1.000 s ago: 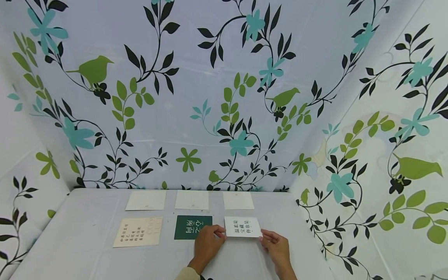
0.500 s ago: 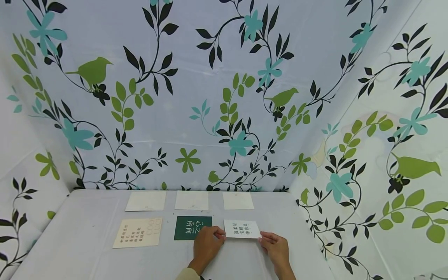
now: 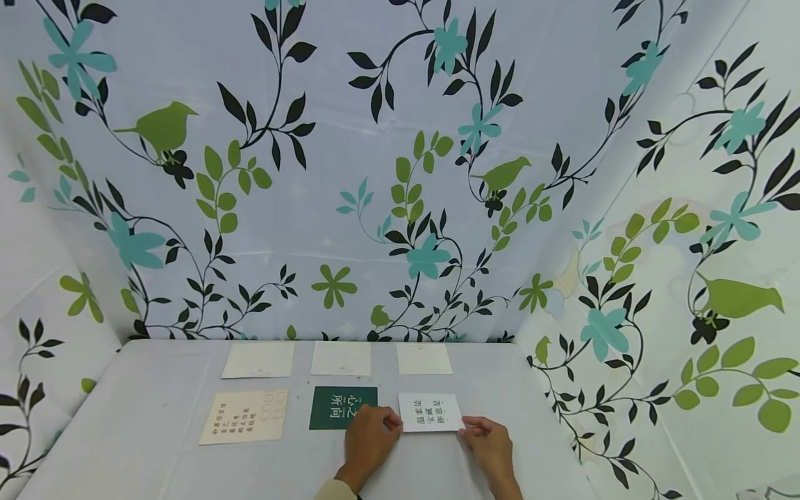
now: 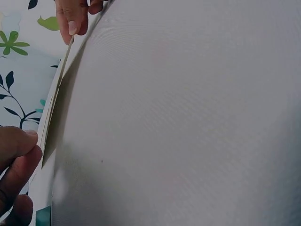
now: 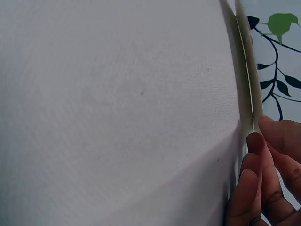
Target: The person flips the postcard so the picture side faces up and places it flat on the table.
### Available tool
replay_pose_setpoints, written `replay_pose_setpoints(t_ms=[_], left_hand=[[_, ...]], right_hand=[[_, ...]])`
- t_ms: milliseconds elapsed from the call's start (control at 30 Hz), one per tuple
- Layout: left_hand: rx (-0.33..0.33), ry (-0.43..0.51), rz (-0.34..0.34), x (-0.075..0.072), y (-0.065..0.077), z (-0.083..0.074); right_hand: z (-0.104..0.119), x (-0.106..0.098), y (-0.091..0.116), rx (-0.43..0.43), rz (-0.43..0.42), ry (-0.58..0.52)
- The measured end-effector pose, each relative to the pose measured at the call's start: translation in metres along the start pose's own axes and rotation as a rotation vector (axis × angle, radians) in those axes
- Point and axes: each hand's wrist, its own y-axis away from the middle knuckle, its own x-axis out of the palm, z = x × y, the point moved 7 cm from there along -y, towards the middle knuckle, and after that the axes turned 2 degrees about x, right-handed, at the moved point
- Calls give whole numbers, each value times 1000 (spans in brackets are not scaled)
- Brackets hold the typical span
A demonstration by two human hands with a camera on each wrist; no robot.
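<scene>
A white card (image 3: pixel 428 412) printed with dark vertical characters is held between the two hands at the front right of the table. My left hand (image 3: pixel 372 442) pinches its left end, thumb against fingers. The right hand (image 3: pixel 489 450) pinches the lower right corner. Seen nearly edge-on in the left wrist view, the card (image 4: pixel 56 96) casts a shadow on the cloth beneath it. In the right wrist view, thumb and fingertips (image 5: pixel 256 140) meet at the card's edge. A dark green card (image 3: pixel 331 408) with white characters lies just left, partly covered by my left hand.
A cream card (image 3: pixel 244 417) with brown writing lies farther left on the white-covered table (image 3: pixel 156 430). Behind stand three blank-looking cards in a row: left (image 3: pixel 257 360), middle (image 3: pixel 340 358) and right (image 3: pixel 423 359). A leaf-patterned cloth (image 3: pixel 375 173) hangs behind the table.
The white card's tilt has varied between the hands, its front edge now slightly nearer me. Both hands keep their hold, and the other cards stay in place.
</scene>
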Motion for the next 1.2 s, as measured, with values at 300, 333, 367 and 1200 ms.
replay_pose_setpoints(t_ms=[300,333,367,1200], left_hand=[[24,-26,14,2,0,-2],[24,-27,14,2,0,-2],[22,-28,12,2,0,-2],[51,-33,-31,6,-25,-8]], right_hand=[[6,-2,4,-68,-32,91],[6,-2,4,-71,-33,96],[6,-3,5,-73,-34,100],[18,-5,-24,-196,-163,142]])
